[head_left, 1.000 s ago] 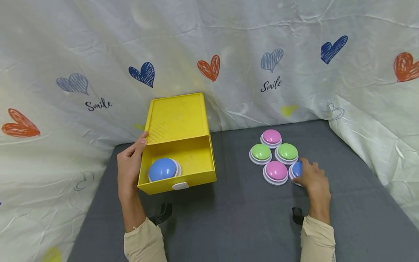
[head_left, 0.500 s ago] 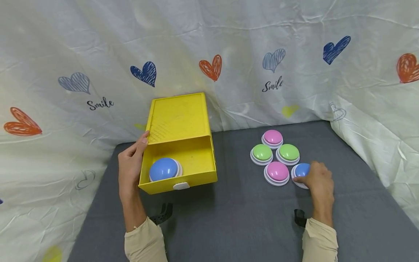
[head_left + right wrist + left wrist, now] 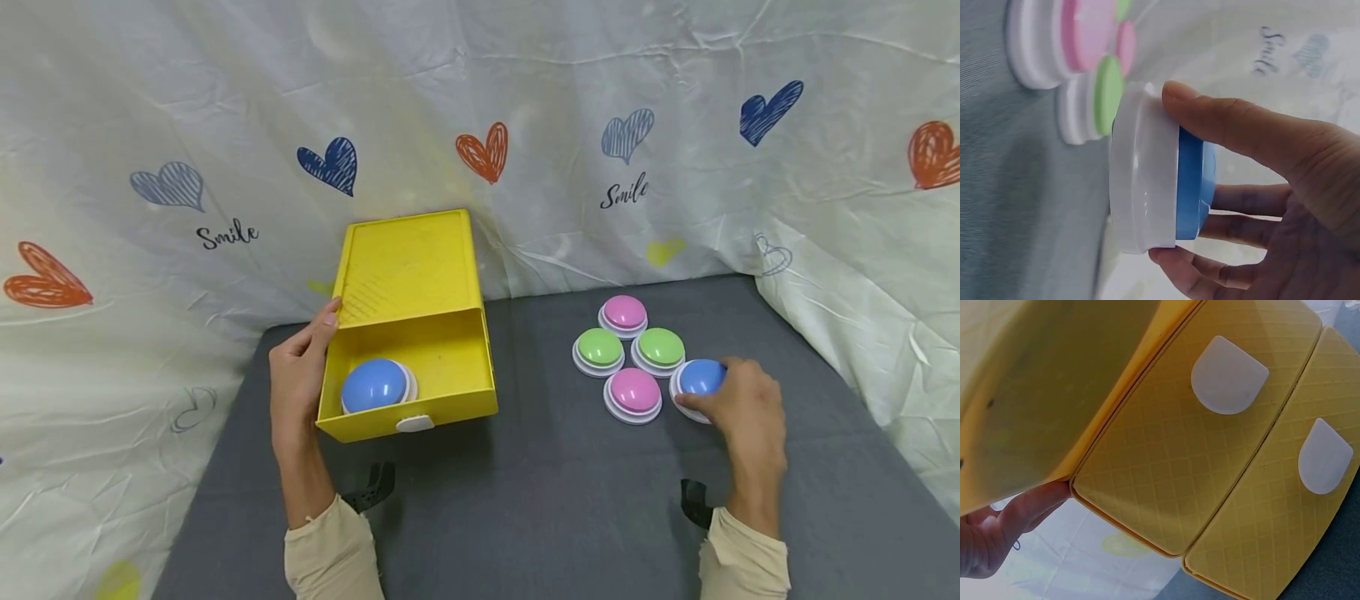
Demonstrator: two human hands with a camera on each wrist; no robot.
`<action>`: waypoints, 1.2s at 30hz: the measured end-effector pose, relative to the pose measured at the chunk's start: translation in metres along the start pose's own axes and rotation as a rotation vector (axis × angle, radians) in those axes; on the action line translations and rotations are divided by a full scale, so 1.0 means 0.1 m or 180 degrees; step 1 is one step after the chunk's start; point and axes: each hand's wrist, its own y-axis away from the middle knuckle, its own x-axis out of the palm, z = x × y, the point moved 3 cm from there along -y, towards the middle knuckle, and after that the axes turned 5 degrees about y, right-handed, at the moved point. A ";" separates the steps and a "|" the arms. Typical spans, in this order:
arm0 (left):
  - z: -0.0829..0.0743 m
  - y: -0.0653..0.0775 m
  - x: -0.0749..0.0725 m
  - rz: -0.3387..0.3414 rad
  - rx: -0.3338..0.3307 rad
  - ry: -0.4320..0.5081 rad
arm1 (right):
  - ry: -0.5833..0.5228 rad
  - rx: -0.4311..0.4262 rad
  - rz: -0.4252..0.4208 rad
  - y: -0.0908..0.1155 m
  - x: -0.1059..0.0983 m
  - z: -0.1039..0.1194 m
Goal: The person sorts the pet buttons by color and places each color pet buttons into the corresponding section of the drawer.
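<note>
My right hand [image 3: 750, 408] pinches a blue buzzer button [image 3: 702, 377] by its white base. In the right wrist view, the thumb is at one side of the base and fingertips at the other, with the base raised off the cloth. My left hand [image 3: 297, 379] touches the left side of a yellow drawer cabinet [image 3: 405, 271], its fingers nearly straight. The cabinet's top drawer [image 3: 450, 407] is pulled out, and a second blue buzzer button [image 3: 375, 385] sits in its left part. Below it, the left wrist view shows two closed drawers with white handles [image 3: 1230, 376].
Left of my right hand, two pink buttons [image 3: 633, 391] and two green buttons [image 3: 660, 347] are grouped on the dark grey cloth [image 3: 555, 500]. A white curtain [image 3: 555, 83] with printed hearts hangs behind and at both sides.
My right hand has moved right and up with the blue buzzer button, away from the pink and green ones. My left hand and the cabinet stay in place.
</note>
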 end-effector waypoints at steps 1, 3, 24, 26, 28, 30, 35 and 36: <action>0.02 -0.01 -0.01 -0.0004 0.0004 0.0002 | -0.0011 -0.0034 -0.0028 0.02 -0.03 0.01; 0.06 -0.04 -0.01 -0.0011 0.0007 0.0021 | -0.0025 -0.0061 -0.0043 0.05 -0.09 0.05; -0.06 0.04 0.02 0.0024 0.0015 0.0159 | -0.0336 -0.0837 -0.0192 0.36 -0.47 0.74; -0.07 0.05 0.02 0.0019 0.0018 0.0127 | -0.0399 -0.0888 -0.0168 0.37 -0.46 0.80; -0.07 0.05 0.02 0.0021 0.0007 0.0105 | -0.0458 -0.0954 -0.0145 0.39 -0.45 0.87; -0.06 0.05 0.01 0.0019 0.0005 0.0054 | -0.0527 -0.1035 -0.0169 0.40 -0.45 0.94; -0.01 0.01 0.00 0.0026 -0.0040 0.0104 | -0.0687 -0.1174 -0.0279 0.41 -0.44 1.13; 0.01 -0.01 0.00 0.0023 -0.0040 0.0116 | -0.0721 -0.1190 -0.0299 0.41 -0.43 1.16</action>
